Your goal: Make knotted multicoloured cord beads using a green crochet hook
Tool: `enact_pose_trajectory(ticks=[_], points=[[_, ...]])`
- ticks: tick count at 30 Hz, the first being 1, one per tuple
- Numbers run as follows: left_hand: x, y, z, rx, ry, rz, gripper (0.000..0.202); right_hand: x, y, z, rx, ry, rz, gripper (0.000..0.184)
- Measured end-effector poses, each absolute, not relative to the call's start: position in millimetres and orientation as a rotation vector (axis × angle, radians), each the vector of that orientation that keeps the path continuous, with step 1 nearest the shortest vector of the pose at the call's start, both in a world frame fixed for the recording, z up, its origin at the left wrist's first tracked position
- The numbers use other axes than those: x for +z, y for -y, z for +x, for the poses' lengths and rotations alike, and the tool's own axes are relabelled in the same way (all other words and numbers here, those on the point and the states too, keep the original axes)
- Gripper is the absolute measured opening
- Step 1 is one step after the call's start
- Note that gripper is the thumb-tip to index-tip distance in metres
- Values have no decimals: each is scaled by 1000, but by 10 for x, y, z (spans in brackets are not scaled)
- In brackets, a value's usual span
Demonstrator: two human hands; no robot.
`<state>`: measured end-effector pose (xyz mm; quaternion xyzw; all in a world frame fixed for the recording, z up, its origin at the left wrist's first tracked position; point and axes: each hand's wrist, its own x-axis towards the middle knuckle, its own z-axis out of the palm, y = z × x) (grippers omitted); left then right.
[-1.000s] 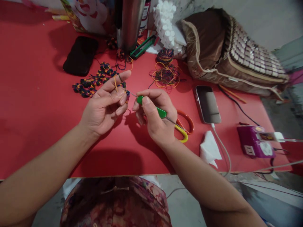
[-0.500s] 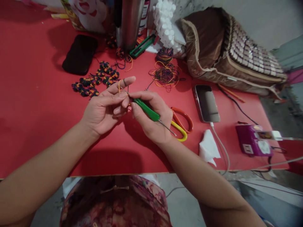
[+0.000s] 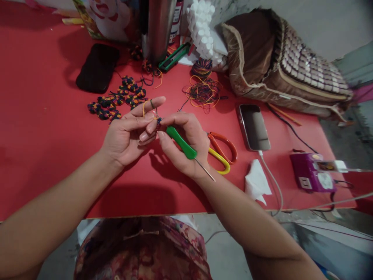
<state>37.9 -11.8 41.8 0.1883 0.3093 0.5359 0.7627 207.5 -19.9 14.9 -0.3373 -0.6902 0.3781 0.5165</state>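
Observation:
My right hand (image 3: 183, 142) is closed round a green-handled crochet hook (image 3: 182, 142), its metal tail sticking out past my wrist. The hook's tip meets a small multicoloured crochet piece (image 3: 158, 123) pinched between the thumb and fingers of my left hand (image 3: 128, 132). Orange and dark yarn is looped over my raised left forefinger. Both hands hover above the red table (image 3: 43, 128), touching each other at the fingertips.
Several finished crochet pieces (image 3: 116, 102) lie beyond my left hand, a black case (image 3: 98, 67) behind them. Loose yarn (image 3: 203, 91), a steel flask (image 3: 157, 27), a brown bag (image 3: 279, 62), scissors (image 3: 223, 151), a phone (image 3: 254, 127), a tissue (image 3: 256, 182) and a purple adapter (image 3: 313, 177) are around.
My right hand closed in on the left and tipped the hook, so its tip went into the crochet piece and its tail swung down toward my wrist.

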Motion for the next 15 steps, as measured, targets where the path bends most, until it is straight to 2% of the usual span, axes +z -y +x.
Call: enact_pose_trajectory(ticks=[7,15], points=[[389,115,339,1143,-635,467,29,200,230,2099,840,1648,-827,8],[386,128,339,1140,-620,502,35,166,245,2090,779,1579,-846,10]])
